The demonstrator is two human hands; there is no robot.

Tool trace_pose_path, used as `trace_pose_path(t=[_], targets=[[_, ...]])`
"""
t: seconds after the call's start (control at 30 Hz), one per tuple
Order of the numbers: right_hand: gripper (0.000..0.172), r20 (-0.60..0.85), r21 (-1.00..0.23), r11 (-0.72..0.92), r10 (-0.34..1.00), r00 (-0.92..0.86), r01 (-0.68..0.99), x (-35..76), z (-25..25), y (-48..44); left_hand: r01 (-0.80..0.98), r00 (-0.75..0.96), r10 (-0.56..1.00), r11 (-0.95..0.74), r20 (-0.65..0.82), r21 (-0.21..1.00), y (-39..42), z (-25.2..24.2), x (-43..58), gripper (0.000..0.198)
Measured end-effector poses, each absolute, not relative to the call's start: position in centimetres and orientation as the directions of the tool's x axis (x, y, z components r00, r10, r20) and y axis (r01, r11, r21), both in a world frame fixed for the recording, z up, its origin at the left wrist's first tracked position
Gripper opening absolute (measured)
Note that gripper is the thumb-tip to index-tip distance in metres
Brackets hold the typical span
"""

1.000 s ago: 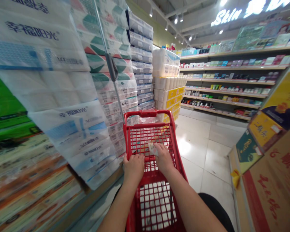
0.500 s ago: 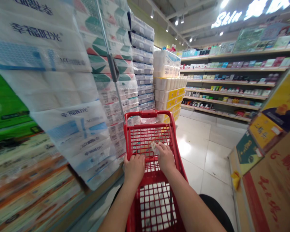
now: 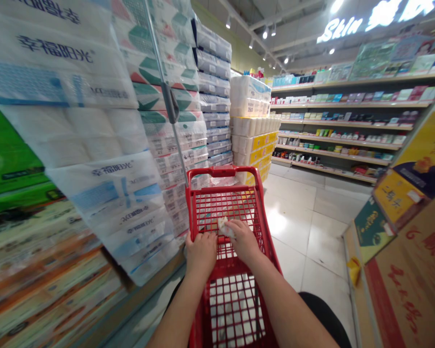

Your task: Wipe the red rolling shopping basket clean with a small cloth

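Observation:
A red wire shopping cart stands in front of me in a shop aisle. My left hand is closed around the cart's near handle bar. My right hand rests on the same bar just to the right, its fingers closed on a small crumpled white paper. Something pale lies in the cart's bottom, seen through the wire mesh, too unclear to name.
Tall stacks of wrapped toilet paper packs crowd the left side, touching the cart. A thin metal pole rises by the cart's left corner. Cardboard boxes line the right. Shelves of small goods stand across the tiled floor ahead.
My right hand has shifted slightly left along the bar with the paper, closer to my left hand. The cart and my left hand have stayed put.

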State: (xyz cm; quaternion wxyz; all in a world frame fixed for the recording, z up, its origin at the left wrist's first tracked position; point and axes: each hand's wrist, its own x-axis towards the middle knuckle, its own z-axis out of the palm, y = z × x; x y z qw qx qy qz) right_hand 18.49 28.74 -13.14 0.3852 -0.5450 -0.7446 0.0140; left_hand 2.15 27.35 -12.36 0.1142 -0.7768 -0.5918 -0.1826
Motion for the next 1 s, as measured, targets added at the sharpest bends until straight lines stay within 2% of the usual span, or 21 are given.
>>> trace_pose_path(t=[0.2,0.33,0.4,0.53,0.73,0.9,1.0], targets=[[0.056,0.569,-0.454,0.248,0.82,0.064,0.856,18.9,-13.0,28.9,0.965,0.211,0.894,-0.254,0.394,0.06,27.2,-12.0,2.3,0.036],[0.059,0.545,-0.447,0.376,0.834,-0.086,0.811,18.5,-13.0,28.6,0.963,0.227,0.891,-0.266,0.394,0.047,27.3,-12.0,2.3,0.036],[0.058,0.544,-0.447,0.368,0.835,-0.078,0.815,18.5,-13.0,28.6,0.962,0.231,0.882,-0.271,0.411,0.04,27.3,-12.2,2.2,0.037],[0.053,0.545,-0.452,0.246,0.837,0.047,0.858,18.9,-13.0,28.8,0.961,0.233,0.869,-0.276,0.436,0.036,27.4,-12.4,2.2,0.038],[0.053,0.547,-0.411,0.382,0.83,-0.111,0.828,18.4,-13.0,28.7,0.96,0.239,0.869,-0.28,0.432,0.031,27.5,-12.3,2.2,0.038],[0.051,0.57,-0.377,0.18,0.818,0.074,0.908,19.4,-12.5,28.8,0.963,0.218,0.883,-0.264,0.415,0.058,27.4,-12.2,2.3,0.038],[0.052,0.563,-0.394,0.236,0.826,0.031,0.888,19.1,-12.5,28.7,0.963,0.216,0.889,-0.262,0.404,0.06,27.4,-12.1,2.3,0.037]])
